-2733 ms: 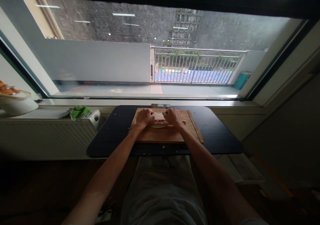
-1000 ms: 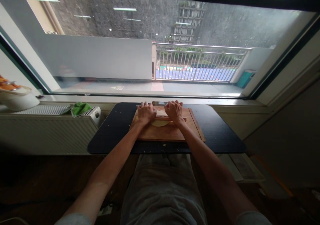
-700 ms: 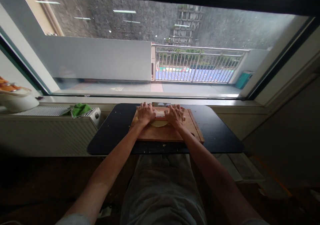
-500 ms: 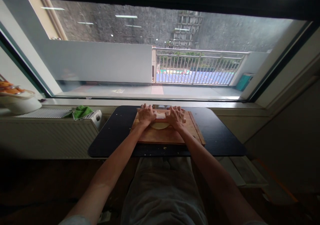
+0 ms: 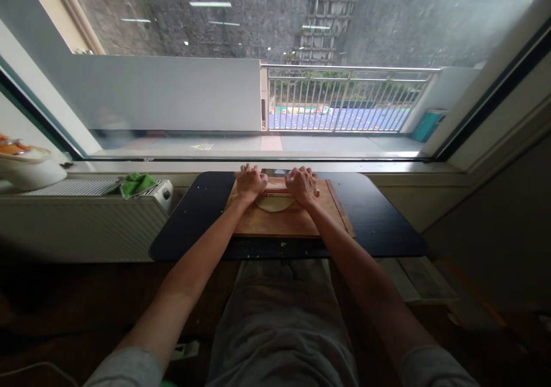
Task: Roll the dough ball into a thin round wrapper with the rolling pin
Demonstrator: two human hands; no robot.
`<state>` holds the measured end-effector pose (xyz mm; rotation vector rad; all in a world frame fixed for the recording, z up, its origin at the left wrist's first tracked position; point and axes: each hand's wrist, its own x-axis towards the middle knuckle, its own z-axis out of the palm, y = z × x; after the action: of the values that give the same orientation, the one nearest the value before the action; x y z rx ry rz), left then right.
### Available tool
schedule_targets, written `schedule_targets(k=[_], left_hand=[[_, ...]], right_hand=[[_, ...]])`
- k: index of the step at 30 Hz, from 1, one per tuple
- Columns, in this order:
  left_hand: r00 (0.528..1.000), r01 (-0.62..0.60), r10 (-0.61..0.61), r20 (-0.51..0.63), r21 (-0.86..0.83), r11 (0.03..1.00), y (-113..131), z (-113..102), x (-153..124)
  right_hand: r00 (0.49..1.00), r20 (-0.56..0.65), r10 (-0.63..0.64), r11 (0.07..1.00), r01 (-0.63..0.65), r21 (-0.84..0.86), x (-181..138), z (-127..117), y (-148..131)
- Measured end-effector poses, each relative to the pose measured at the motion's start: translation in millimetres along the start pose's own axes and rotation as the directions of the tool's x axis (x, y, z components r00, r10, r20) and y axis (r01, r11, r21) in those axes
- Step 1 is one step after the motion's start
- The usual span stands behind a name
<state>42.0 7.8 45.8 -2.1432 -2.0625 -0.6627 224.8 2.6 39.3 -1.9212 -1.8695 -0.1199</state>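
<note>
My left hand [image 5: 251, 181] and my right hand [image 5: 303, 184] are closed around the two ends of a rolling pin [image 5: 276, 188], which lies crosswise between them. Under the pin and toward me shows a flat, pale, rounded sheet of dough [image 5: 275, 204]. The dough rests on a wooden cutting board [image 5: 279, 227], the far part of which my hands partly cover. Behind the pin, at the board's far edge, sits a dark, shiny flat thing [image 5: 275, 173] that I cannot make out.
The board lies on a black table [image 5: 379, 220] with small crumbs along its front edge. A wide window [image 5: 172, 100] rises behind. At left stand a radiator [image 5: 86, 220] with a green cloth [image 5: 136, 184] on it and a white pot [image 5: 32, 169].
The view has tipped downward a little, so the scene sits higher. The pin has moved away from me on the board, and more of the dough's near part shows.
</note>
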Motion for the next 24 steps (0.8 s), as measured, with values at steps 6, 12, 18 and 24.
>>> schedule_targets(k=[6,12,18,24], left_hand=[[1.000,-0.010,0.010,0.025,0.011,1.000,-2.1,7.1,10.7],[0.997,-0.025,0.022,0.076,0.038,0.999,-0.3,7.2,7.3],[0.995,-0.035,0.032,0.091,0.028,0.999,1.4,4.9,5.6],[0.996,-0.076,0.077,-0.040,0.028,0.997,-0.1,9.3,5.5]], right_hand=[[0.999,0.023,-0.022,1.000,0.022,0.011,8.7,-1.7,1.4],[0.997,0.054,-0.060,0.998,0.059,0.005,12.6,1.1,4.5],[0.996,0.063,-0.059,0.998,0.059,-0.003,18.7,2.2,5.4],[0.999,0.043,-0.032,0.998,0.030,0.050,23.7,0.2,5.3]])
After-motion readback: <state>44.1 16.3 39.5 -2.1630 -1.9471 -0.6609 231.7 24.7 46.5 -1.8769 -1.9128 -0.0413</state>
